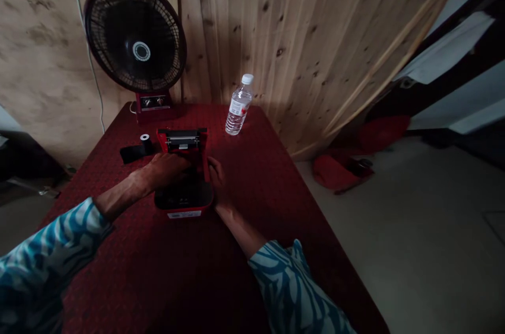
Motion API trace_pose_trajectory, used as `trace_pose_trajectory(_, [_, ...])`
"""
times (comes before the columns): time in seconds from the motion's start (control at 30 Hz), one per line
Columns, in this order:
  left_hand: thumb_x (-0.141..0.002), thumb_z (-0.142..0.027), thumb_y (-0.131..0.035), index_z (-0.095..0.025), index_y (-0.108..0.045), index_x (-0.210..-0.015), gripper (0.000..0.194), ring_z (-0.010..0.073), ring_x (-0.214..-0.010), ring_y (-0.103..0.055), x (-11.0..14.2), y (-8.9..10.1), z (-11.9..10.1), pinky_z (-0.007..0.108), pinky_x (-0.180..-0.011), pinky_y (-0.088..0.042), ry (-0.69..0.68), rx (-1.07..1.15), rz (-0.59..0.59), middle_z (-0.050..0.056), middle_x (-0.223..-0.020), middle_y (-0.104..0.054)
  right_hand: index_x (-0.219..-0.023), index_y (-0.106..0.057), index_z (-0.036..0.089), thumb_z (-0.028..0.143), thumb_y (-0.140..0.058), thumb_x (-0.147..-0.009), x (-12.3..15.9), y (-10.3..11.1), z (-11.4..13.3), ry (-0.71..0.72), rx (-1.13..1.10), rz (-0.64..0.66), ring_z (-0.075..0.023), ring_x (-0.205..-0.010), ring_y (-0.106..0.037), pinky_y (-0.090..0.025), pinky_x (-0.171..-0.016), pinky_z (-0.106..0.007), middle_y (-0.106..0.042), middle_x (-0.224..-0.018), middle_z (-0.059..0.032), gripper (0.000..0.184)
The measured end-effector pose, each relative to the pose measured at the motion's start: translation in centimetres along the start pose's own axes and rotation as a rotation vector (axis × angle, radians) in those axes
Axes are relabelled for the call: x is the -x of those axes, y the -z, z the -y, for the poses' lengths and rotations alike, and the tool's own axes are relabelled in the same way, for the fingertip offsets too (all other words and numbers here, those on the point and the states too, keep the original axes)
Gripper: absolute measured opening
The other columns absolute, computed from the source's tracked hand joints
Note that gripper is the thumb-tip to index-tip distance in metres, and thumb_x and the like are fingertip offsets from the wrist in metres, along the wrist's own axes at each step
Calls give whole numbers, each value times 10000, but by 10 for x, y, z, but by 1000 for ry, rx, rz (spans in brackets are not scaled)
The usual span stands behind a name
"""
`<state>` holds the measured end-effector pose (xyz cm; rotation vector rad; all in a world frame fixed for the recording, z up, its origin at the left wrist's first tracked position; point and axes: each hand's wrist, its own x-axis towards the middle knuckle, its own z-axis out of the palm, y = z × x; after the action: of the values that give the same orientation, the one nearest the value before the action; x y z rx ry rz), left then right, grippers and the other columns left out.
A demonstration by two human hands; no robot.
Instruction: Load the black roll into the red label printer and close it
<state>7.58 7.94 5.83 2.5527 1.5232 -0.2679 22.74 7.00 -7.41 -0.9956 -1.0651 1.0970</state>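
A small red-and-black machine that looks like a printer (pixel 183 214) stands on the table with its lid (pixel 182 139) raised. My left hand (pixel 168 170) reaches over its left side into the dark opening, and its fingertips are hidden there. Against the right side of the machine, my right hand (pixel 219 181) is closed with bent fingers gripping the casing. A small dark roll (pixel 145 144) with a pale core stands just left of the lid. A black strip (pixel 132 153) lies beside the roll.
A table fan (pixel 136 34) stands at the back left of the red-covered table (pixel 165 271). A clear plastic bottle (pixel 238 108) with a white cap stands at the back right. Behind the table rises a wooden wall (pixel 300 34). Red items (pixel 339 172) are on the floor to the right.
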Motion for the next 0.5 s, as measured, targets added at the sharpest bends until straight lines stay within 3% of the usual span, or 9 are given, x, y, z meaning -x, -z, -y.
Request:
trace_pose_trajectory(0.1, [-847,-146,-558,-238,-681,-1153,342,336,-1054,-674,-2,3,-3,445,-835,-538,26,-31,62,119,-1146,-715,-1134,-646,240,405,-507,-860,-1,1,-1,4,8,0,-214,-1148,-589,-432,-1029,-395,-670,-1192,-53,349])
trace_pose_trajectory(0.23, [-820,-172,-586,-240,-645,-1204,395,337,-1094,-651,-3,2,0,423,-873,-523,21,-12,37,119,-1188,-694,-1121,-653,241,406,-508,-856,-1,0,-1,10,9,2,-214,-1138,-592,-431,-1024,-392,-675,-1184,-51,344])
trace_pose_trajectory(0.33, [-800,-233,-622,-264,-626,-1241,442,349,-1113,-634,1,-1,6,425,-898,-512,-34,57,-62,110,-1215,-680,-1114,-659,242,408,-514,-856,0,0,1,20,0,2,-214,-1139,-595,-434,-1020,-390,-680,-1180,-49,339])
trace_pose_trajectory(0.5, [-741,-226,-652,-287,-715,-1071,341,313,-1025,-661,15,-3,14,400,-875,-518,-126,216,-191,64,-1102,-716,-1114,-666,239,409,-526,-853,0,1,1,2,6,20,-207,-1123,-604,-441,-1006,-376,-691,-1165,-43,341])
